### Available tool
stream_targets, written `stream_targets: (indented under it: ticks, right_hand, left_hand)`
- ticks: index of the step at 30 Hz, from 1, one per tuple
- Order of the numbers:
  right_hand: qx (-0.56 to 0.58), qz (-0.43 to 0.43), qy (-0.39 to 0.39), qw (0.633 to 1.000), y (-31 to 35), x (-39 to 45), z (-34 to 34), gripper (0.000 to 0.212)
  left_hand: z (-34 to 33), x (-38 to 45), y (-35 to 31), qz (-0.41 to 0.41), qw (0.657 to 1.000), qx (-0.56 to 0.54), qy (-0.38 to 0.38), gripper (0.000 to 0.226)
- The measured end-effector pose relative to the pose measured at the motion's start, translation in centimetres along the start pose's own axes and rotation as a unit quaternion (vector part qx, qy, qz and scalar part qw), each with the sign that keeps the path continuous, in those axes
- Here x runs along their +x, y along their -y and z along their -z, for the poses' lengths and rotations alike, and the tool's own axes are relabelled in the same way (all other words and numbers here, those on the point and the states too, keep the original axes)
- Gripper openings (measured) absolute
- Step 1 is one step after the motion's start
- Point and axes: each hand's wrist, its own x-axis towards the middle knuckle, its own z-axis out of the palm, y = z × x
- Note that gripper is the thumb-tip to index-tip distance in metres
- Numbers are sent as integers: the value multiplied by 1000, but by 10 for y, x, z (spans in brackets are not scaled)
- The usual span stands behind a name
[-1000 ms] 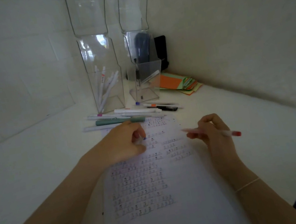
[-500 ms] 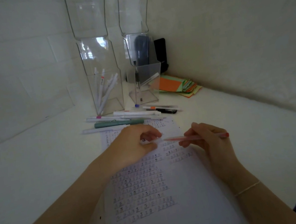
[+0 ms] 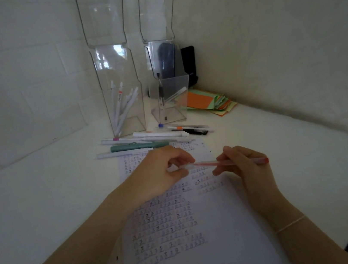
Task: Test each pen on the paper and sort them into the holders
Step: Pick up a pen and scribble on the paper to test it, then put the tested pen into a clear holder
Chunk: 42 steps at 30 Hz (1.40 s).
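A thin red pen (image 3: 209, 164) lies level above the paper (image 3: 209, 251), held between both hands. My right hand (image 3: 244, 166) grips its barrel, the red end pointing right. My left hand (image 3: 163, 174) pinches a clear cap at the pen's left tip. The paper carries several rows of small test marks. Beyond it lie several loose pens (image 3: 147, 141). Two clear holders stand at the back: the left holder (image 3: 121, 94) has several white pens, the right holder (image 3: 169, 96) has two pens.
A stack of orange and green paper notes (image 3: 207, 102) lies at the back right by the wall. A dark object (image 3: 189, 66) stands behind the right holder. Walls close the desk corner on both sides.
My hands have come together over the paper. The pen has swung level, and its left tip now meets the cap pinched in my left hand.
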Motion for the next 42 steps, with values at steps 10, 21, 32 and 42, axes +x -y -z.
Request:
stream_targets:
  ticks: [10, 21, 32, 42]
  right_hand:
    - [-22, -3, 30, 999, 0, 0, 0, 17]
    - [-17, -17, 54, 998, -2, 0, -1, 26]
    - [-129, 49, 68, 988, -8, 0, -2, 24]
    - [-583, 184, 248, 751, 72, 38, -44, 20]
  left_hand:
    - [-4, 1, -9, 55, 981, -176, 63, 9]
    - [-11, 8, -11, 184, 939, -288, -46, 23]
    - [-19, 8, -14, 172, 948, -264, -50, 22]
    - [19, 5, -30, -21, 986, -68, -150, 9]
